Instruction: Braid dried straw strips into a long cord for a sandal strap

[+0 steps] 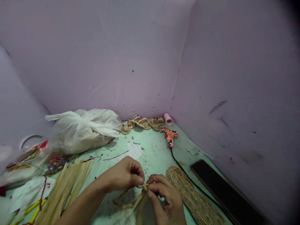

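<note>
My left hand [125, 175] and my right hand [167, 197] meet low in the middle of the view, both pinched on a small knot of braided straw [145, 187]. Loose straw strands [138, 203] trail down from the knot toward me. A flat woven straw oval [192, 197] lies on the green table just right of my right hand. A bundle of long straw strips [63, 190] lies left of my left forearm.
A white plastic bag [82, 129] sits at the back left. Small woven straw pieces [142, 122] line the back wall beside a pink spool [168, 119]. A patterned glue gun [170, 136] with black cord lies mid-right. A dark phone [222, 190] rests at the right wall. Clutter fills the left edge.
</note>
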Demonstrator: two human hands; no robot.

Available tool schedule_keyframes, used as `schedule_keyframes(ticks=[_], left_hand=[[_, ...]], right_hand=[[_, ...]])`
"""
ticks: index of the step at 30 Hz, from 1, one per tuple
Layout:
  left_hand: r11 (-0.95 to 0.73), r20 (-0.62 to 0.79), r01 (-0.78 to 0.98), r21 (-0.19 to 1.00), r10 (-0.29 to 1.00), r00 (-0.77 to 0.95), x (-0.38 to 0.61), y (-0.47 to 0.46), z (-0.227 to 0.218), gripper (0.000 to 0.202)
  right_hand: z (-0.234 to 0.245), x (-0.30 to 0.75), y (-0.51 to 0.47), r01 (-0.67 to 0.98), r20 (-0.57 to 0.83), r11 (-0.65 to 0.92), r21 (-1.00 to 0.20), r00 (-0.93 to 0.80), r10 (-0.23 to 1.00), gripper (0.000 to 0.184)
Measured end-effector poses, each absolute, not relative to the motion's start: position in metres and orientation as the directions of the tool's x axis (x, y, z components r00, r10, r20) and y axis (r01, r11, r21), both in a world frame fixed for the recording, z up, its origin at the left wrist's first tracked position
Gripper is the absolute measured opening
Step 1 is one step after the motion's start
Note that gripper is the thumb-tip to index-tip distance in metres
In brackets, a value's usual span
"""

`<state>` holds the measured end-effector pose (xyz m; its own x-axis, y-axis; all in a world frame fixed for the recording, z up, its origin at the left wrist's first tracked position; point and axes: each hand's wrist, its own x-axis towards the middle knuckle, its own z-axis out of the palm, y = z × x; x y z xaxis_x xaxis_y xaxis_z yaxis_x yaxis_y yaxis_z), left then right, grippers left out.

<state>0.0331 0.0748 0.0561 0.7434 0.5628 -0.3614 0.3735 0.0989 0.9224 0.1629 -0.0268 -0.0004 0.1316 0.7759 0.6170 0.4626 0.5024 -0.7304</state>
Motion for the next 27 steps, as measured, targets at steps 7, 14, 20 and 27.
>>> schedule_keyframes(ticks=[7, 14, 20, 27], left_hand=[[0.341, -0.314, 0.048, 0.939, 0.788, 0.529, 0.036, 0.085, 0.046, 0.028], [-0.018, -0.102, 0.213, 0.977, 0.836, 0.539, 0.027, 0.094, 0.053, 0.022], [-0.514, 0.333, 0.196, 0.835, 0.755, 0.564, 0.015, 0.089, 0.076, 0.012], [-0.474, 0.250, 0.135, 0.870, 0.660, 0.708, 0.026, 0.052, 0.081, 0.024]], right_hand=[[-0.008, 0.156, -0.026, 0.206, 0.409, 0.354, -0.912, 0.396, 0.822, 0.013], [-0.008, 0.173, -0.012, -0.532, -0.285, 0.015, -0.847, 0.478, 0.831, 0.024], [0.007, 0.182, -0.013, -0.685, -0.317, -0.031, -0.728, 0.295, 0.901, 0.034], [0.025, 0.197, -0.019, -0.507, -0.107, 0.055, -0.860, 0.286, 0.952, 0.026]])
